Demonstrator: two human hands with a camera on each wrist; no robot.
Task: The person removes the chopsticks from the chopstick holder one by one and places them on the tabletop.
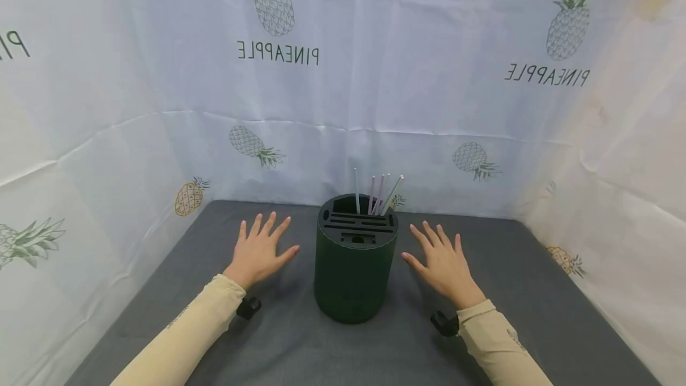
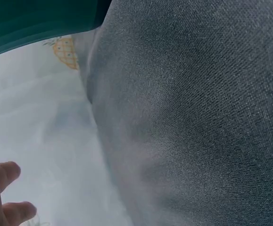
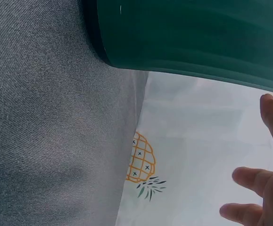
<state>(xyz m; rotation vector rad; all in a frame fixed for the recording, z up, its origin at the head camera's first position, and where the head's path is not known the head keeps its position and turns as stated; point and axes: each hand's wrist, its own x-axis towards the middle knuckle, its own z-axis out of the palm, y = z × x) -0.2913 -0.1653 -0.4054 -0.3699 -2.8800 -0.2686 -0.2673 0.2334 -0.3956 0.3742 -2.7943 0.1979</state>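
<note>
Pineapple-print curtain (image 1: pixel 375 88) behind grey table (image 1: pixel 300 350). Dark-green holder (image 1: pixel 351 279) upright between table's side edges, thin sticks (image 1: pixel 379 194) toward far edge. Left hand (image 1: pixel 258 255), right hand (image 1: pixel 445 264) flanking holder, fingers spread wide.

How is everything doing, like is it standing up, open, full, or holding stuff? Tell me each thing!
Left hand: open, fingers spread, holding nothing
Right hand: open, fingers spread, holding nothing
Green holder: upright, open-topped
Narrow slots: nothing sticking up from them
Thin sticks: standing in the holder's back compartment, some leaning
Pineapple curtain: hanging, creased
</note>
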